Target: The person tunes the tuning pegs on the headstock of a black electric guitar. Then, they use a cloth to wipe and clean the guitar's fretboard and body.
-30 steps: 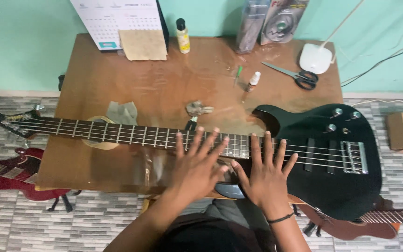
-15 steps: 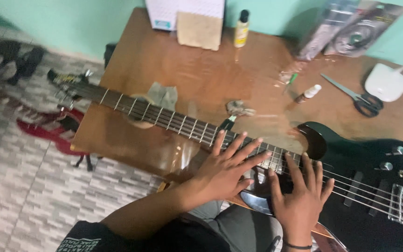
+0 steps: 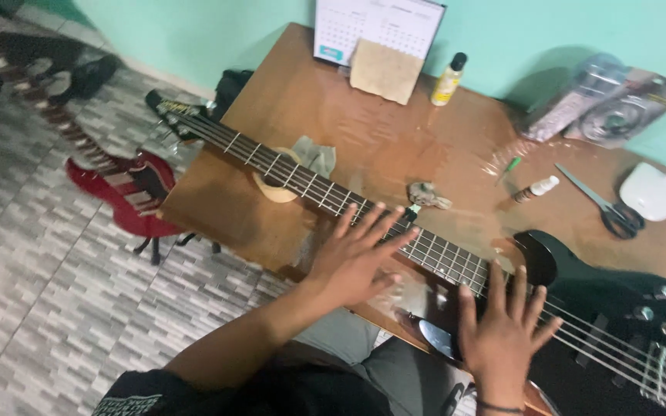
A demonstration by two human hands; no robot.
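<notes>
Both the left hand (image 3: 352, 258) and right hand (image 3: 502, 335) lie open, fingers spread, flat on the black bass guitar (image 3: 603, 308), steadying it; lifting next would need a proper grip

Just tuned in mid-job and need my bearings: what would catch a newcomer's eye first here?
A black bass guitar lies across the brown wooden table, its neck running toward the far left corner. Both hands rest spread and flat on it: the left hand on the fretboard, the right hand where neck meets body. A red guitar stands on the tiled floor to the left, and scissors lie near the table's right edge.
</notes>
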